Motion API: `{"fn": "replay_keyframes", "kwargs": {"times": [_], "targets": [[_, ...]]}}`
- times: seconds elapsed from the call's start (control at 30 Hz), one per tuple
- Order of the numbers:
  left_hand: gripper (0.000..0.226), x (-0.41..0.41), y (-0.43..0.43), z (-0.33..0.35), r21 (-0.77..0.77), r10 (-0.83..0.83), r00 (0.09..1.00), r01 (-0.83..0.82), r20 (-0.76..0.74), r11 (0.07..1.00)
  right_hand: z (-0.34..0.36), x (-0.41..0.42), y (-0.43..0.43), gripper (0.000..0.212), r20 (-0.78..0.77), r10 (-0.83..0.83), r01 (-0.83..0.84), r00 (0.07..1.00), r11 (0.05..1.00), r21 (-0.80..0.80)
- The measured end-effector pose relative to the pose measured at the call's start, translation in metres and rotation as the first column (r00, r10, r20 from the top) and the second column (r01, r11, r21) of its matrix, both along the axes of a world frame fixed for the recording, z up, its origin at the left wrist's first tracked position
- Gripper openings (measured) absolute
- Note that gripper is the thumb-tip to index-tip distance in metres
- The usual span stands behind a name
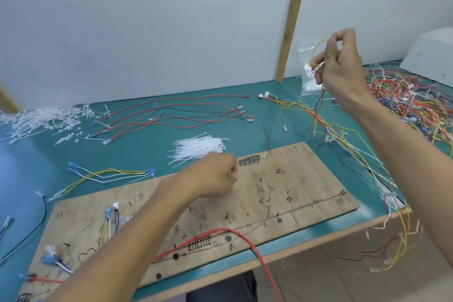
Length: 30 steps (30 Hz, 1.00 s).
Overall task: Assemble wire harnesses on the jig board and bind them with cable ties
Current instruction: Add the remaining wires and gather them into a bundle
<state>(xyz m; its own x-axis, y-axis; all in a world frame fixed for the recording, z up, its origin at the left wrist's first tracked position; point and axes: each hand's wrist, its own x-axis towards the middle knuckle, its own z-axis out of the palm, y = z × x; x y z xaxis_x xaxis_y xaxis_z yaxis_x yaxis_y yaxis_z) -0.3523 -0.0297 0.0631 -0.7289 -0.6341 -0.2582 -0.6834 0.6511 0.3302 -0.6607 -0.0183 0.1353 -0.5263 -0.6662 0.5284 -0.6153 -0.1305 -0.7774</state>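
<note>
- Two bare hands work over a green table (147, 152). The jig board (306, 179), a plywood sheet, lies slantwise along the table's front edge.
- "1134" is handwritten near the board's far right corner. The other pen marks and drawn routing lines are too blurred to read.
- Right hand (340, 71) is raised over the table's far right part. Its fingers (321, 56) are curled and pinch a thin wire bundle (318, 115) just below a white connector (307, 68). The strands hang down towards the right side of the table.
- Left hand (215, 176) hovers at the board's far edge, just beside the cable ties (198, 147). Its fingers are curled into a fist and blurred, and I cannot tell if they hold anything.
- Red wires (245, 240) cross the board's front part and drop over the table's front edge.
- Green surface shows between the ties and the yellow-and-white leads (110, 174) towards the left edge.
- Red-and-black leads (183, 115) spread along the far edge, cut tie scraps (41, 118) fill the far left corner, and a tangled wire heap (404, 98) fills the far right corner.
- White wall panels (147, 20) with a wooden strip (291, 20) stand behind the table.
</note>
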Motion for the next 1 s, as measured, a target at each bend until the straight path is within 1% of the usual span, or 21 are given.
{"fn": "replay_keyframes", "kwargs": {"times": [0.03, 0.07, 0.1, 0.13, 0.17, 0.2, 0.23, 0.3, 0.33, 0.4, 0.47, 0.5, 0.57, 0.63, 0.67, 0.7, 0.73, 0.77, 0.83, 0.93, 1.0], "targets": [[0.032, -0.013, 0.004, 0.011, 0.011, 0.058, 0.981, -0.057, -0.183, 0.998, 0.001, 0.003, 0.004, 0.013, 0.007, 0.036, -0.036, 0.999, 0.999, 0.018], [0.048, -0.029, 0.009, 0.024, 0.115, 0.152, 0.910, -0.116, -0.385, 0.987, 0.001, 0.008, 0.008, 0.012, 0.020, 0.082, -0.083, 0.996, 0.996, 0.034], [0.063, -0.047, 0.013, 0.038, 0.281, 0.267, 0.796, -0.127, -0.543, 0.951, 0.000, 0.013, 0.012, 0.012, 0.025, 0.128, -0.130, 0.991, 0.990, 0.048], [0.074, -0.067, 0.016, 0.049, 0.431, 0.370, 0.683, -0.089, -0.630, 0.898, -0.002, 0.019, 0.017, 0.012, 0.015, 0.168, -0.168, 0.986, 0.984, 0.063], [0.078, -0.088, 0.018, 0.059, 0.529, 0.443, 0.598, -0.038, -0.668, 0.848, -0.004, 0.025, 0.021, 0.014, -0.004, 0.202, -0.201, 0.979, 0.976, 0.083], [0.073, -0.106, 0.018, 0.066, 0.584, 0.488, 0.542, 0.008, -0.684, 0.812, -0.007, 0.029, 0.025, 0.015, -0.016, 0.235, -0.232, 0.972, 0.967, 0.105], [0.061, -0.121, 0.018, 0.070, 0.610, 0.514, 0.500, 0.036, -0.697, 0.792, -0.012, 0.032, 0.029, 0.016, -0.014, 0.266, -0.263, 0.964, 0.957, 0.121], [0.029, -0.141, 0.017, 0.069, 0.621, 0.559, 0.417, 0.017, -0.717, 0.784, -0.019, 0.033, 0.035, 0.014, 0.011, 0.301, -0.300, 0.954, 0.944, 0.137], [0.019, -0.145, 0.015, 0.062, 0.620, 0.575, 0.387, -0.013, -0.721, 0.785, -0.023, 0.030, 0.036, 0.014, 0.048, 0.298, -0.302, 0.953, 0.943, 0.140], [0.014, -0.145, 0.012, 0.049, 0.619, 0.596, 0.369, -0.067, -0.713, 0.783, -0.031, 0.018, 0.038, 0.026, 0.190, 0.301, -0.332, 0.934, 0.929, 0.161], [0.017, -0.140, 0.010, 0.037, 0.582, 0.570, 0.372, -0.093, -0.733, 0.808, -0.042, 0.003, 0.037, 0.050, 0.330, 0.245, -0.345, 0.911, 0.893, 0.289], [0.020, -0.136, 0.008, 0.032, 0.543, 0.537, 0.378, -0.100, -0.754, 0.834, -0.049, -0.005, 0.034, 0.058, 0.285, 0.181, -0.291, 0.941, 0.863, 0.414], [0.025, -0.129, 0.008, 0.027, 0.481, 0.478, 0.385, -0.095, -0.789, 0.871, -0.067, -0.024, 0.021, 0.056, -0.015, 0.096, -0.063, 0.995, 0.756, 0.651], [0.024, -0.124, 0.010, 0.028, 0.483, 0.463, 0.353, -0.037, -0.813, 0.875, -0.084, -0.036, 0.005, 0.042, -0.237, 0.145, 0.110, 0.961, 0.585, 0.804], [0.023, -0.121, 0.011, 0.030, 0.488, 0.462, 0.333, -0.006, -0.822, 0.873, -0.091, -0.041, -0.004, 0.033, -0.288, 0.184, 0.158, 0.940, 0.514, 0.843], [0.023, -0.118, 0.013, 0.031, 0.490, 0.459, 0.319, 0.020, -0.829, 0.872, -0.095, -0.045, -0.011, 0.024, -0.324, 0.192, 0.200, 0.926, 0.476, 0.856], [0.023, -0.114, 0.014, 0.032, 0.488, 0.452, 0.317, 0.040, -0.834, 0.872, -0.099, -0.050, -0.018, 0.017, -0.355, 0.172, 0.239, 0.919, 0.472, 0.849], [0.023, -0.109, 0.015, 0.033, 0.488, 0.446, 0.323, 0.058, -0.835, 0.871, -0.101, -0.057, -0.024, 0.018, -0.373, 0.135, 0.265, 0.918, 0.490, 0.830], [0.024, -0.095, 0.016, 0.034, 0.497, 0.440, 0.345, 0.094, -0.829, 0.863, -0.103, -0.068, -0.033, 0.033, -0.388, 0.090, 0.282, 0.917, 0.542, 0.792], [0.025, -0.072, 0.011, 0.040, 0.530, 0.460, 0.331, 0.163, -0.824, 0.832, -0.102, -0.084, -0.040, 0.045, -0.433, 0.160, 0.269, 0.887, 0.582, 0.767], [0.026, -0.055, 0.005, 0.046, 0.552, 0.485, 0.305, 0.192, -0.819, 0.812, -0.103, -0.093, -0.038, 0.048, -0.505, 0.209, 0.298, 0.837, 0.600, 0.742]]}}
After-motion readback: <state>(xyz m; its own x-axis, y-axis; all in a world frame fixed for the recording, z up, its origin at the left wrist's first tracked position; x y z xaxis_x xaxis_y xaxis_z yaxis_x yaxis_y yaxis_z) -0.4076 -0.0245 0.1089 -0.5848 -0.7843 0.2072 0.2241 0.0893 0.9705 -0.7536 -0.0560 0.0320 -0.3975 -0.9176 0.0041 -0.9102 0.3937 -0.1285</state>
